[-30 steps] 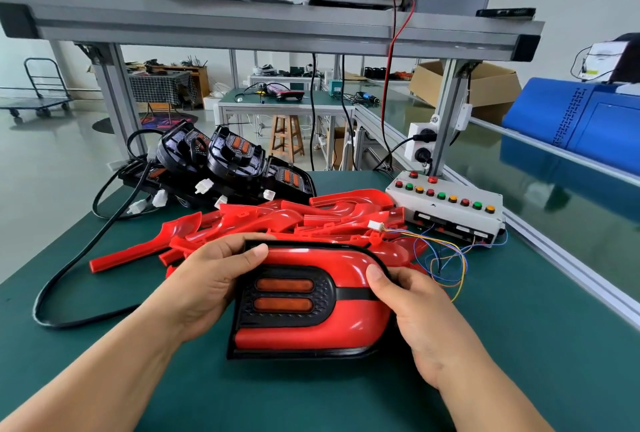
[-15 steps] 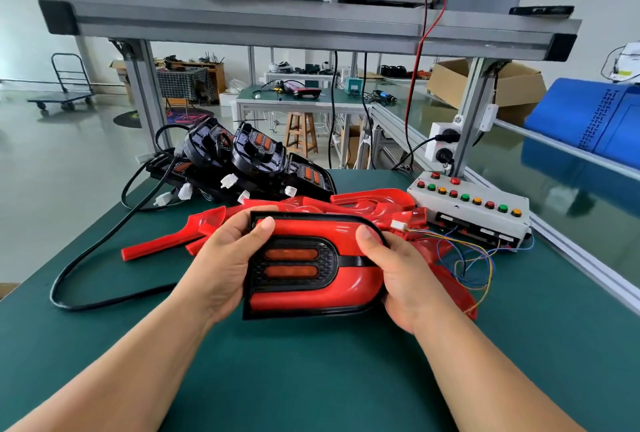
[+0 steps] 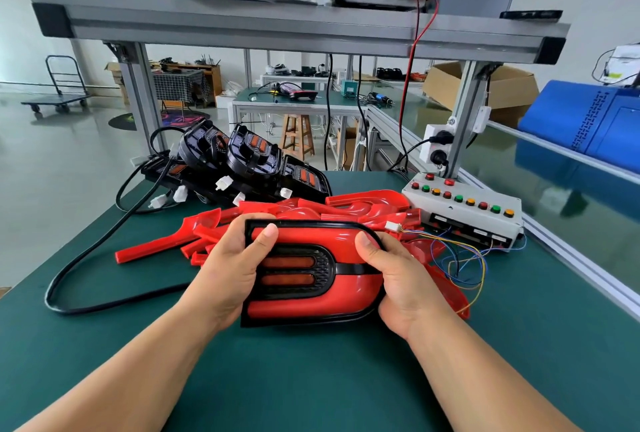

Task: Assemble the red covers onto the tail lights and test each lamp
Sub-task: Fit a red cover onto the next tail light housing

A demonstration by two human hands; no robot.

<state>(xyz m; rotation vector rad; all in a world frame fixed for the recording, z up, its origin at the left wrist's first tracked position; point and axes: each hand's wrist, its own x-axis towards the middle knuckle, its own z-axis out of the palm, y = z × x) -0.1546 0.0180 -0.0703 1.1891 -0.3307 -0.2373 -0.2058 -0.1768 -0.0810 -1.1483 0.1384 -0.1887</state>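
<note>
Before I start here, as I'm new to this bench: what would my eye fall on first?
The tail light with its red cover on, held at the bench's middle between the left hand and the right hand. Just behind it lies a heap of red covers, with black lamps piled at the back left and a button box to the right.

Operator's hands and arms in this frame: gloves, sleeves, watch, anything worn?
Nothing worn. The left hand and right hand are bare: no gloves, no rings visible. The left forearm and right forearm are bare down to the frame edge, with no sleeves, watch or wrist strap in view. Thumbnails are short and unpainted.
</note>
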